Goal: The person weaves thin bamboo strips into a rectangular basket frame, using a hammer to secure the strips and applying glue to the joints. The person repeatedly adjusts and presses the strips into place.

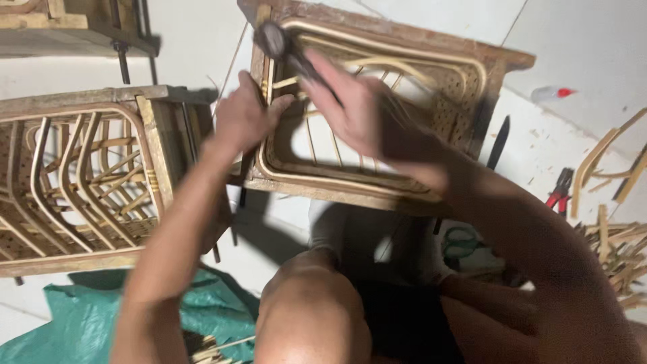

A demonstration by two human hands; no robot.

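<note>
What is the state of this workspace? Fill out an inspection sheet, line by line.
Surface: white tiled floor, bare patches between items.
Job's things: wooden chair frame with rattan panel; dark hammer, blurred.
Clutter: second rattan frame, red-handled pliers, rattan offcuts, green tarp, white tube with red cap, dark blade.
Grips: left hand rests on the frame's left edge; right hand is shut on the hammer.
Cables: nothing seen.
Surroundings: another wooden frame at top left.
</note>
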